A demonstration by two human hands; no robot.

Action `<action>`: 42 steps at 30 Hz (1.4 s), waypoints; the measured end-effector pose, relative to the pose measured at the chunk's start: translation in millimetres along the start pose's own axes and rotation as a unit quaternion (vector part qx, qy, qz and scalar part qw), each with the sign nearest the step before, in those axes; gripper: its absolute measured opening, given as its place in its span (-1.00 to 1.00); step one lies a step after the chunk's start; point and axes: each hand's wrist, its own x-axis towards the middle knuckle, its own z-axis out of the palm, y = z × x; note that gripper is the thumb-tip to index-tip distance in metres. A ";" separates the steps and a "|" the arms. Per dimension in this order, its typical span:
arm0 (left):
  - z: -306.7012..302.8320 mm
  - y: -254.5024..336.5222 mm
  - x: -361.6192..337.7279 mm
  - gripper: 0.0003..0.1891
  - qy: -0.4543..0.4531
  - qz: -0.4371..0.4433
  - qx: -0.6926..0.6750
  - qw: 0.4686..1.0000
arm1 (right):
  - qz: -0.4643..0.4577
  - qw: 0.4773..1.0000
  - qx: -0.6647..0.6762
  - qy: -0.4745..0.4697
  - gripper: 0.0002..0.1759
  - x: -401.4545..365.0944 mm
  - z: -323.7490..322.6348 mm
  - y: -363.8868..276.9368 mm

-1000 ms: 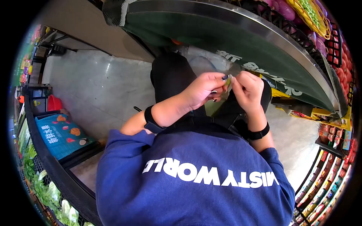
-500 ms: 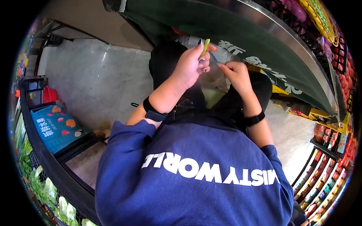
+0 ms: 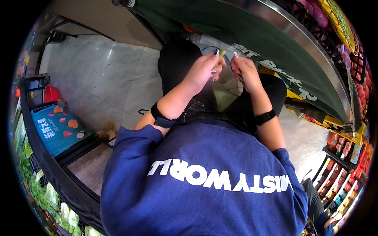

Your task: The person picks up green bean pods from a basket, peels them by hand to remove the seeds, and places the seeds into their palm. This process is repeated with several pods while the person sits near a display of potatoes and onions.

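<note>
My left hand (image 3: 204, 72) is raised above my knees, its fingers closed around a slim yellow-green piece (image 3: 220, 58) that I cannot identify. A thin bluish strand (image 3: 206, 48) curves beside its fingertips. A short distance to the right, my right hand (image 3: 246, 72) is closed in a pinch. Something small, pale and shiny shows at its fingertips, too small to name. The two hands are apart. Below them, between my dark-trousered legs, a pale green surface (image 3: 224, 99) is partly hidden.
A dark green curtain (image 3: 220, 27) with white lettering hangs under a metal-edged stand ahead. To the left are a blue printed box (image 3: 59, 128), a red tub (image 3: 51, 93) and leafy vegetables (image 3: 49, 196). Another person's sleeve (image 3: 323, 220) and packaged goods (image 3: 338, 185) appear at lower right.
My hands have drawn apart; the bluish strand no longer stretches between them. The right hand has turned and its fingers curled. Another person has come into view at lower right.
</note>
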 end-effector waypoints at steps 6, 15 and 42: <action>11.3 -5.7 1.2 -0.63 -0.058 0.077 0.246 0.964 | -0.017 0.994 0.097 -0.057 -0.64 -24.6 14.3 -24.5; 22.6 13.8 -7.9 -0.63 -0.145 0.120 0.399 0.897 | -0.149 0.986 0.045 -0.067 -0.67 -38.5 10.4 -27.9; 44.8 -6.3 -16.4 -0.68 -0.040 0.022 -0.069 0.997 | -0.334 0.919 -0.194 0.077 -0.73 -60.6 19.5 -42.8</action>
